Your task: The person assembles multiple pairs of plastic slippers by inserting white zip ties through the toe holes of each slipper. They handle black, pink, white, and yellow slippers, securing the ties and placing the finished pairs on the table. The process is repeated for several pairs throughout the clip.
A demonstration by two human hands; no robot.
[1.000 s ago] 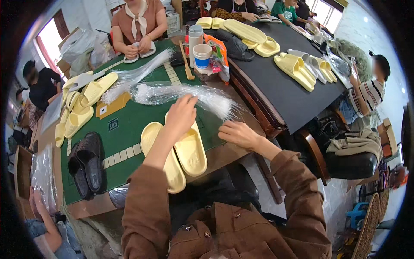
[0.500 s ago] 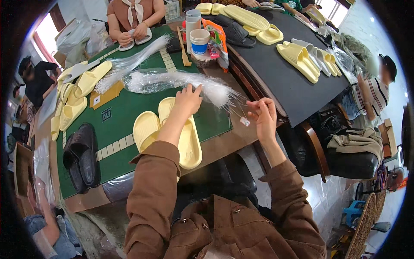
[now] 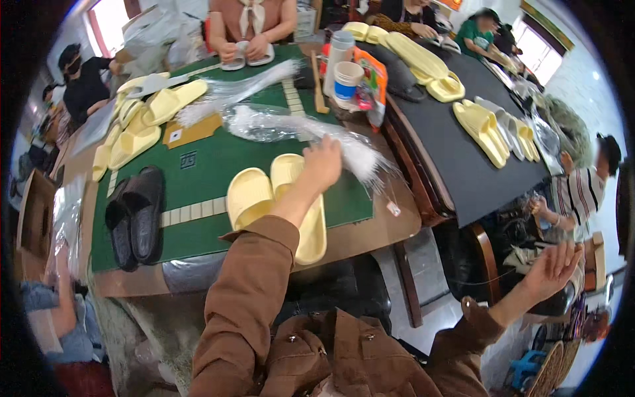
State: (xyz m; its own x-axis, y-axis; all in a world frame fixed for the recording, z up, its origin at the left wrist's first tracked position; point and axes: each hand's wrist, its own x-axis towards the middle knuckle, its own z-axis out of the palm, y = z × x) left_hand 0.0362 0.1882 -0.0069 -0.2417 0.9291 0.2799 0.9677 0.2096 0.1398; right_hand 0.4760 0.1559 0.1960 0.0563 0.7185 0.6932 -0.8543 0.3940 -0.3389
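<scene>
My left hand [image 3: 323, 162] is closed on a bundle of thin clear strands [image 3: 364, 162], partly wrapped in a clear plastic bag [image 3: 271, 127]. Loose strand ends fan out toward the table's right corner, by a small white tag [image 3: 393, 208]. Out to the right, beyond the table edge, my right hand [image 3: 554, 271] has its fingers pinched. A faint thin strand trails leftward from it; its ends are hard to make out. Under my left forearm lies a pair of pale yellow slide sandals [image 3: 250, 196], partly covered by it.
Dark slides [image 3: 147, 215] and several yellow slides [image 3: 135, 142] lie at left on the green mat [image 3: 211, 182]. Cups [image 3: 345, 83] and a wooden-handled brush [image 3: 319, 86] stand behind the bundle. A dark table [image 3: 450, 135] with more slides adjoins at right. Co-workers sit around; a black chair [image 3: 463, 255] is near my right arm.
My right hand has swung from the bundle's loose ends far out to the right and down, trailing a strand. My left hand stays on the bundle. The view has shifted.
</scene>
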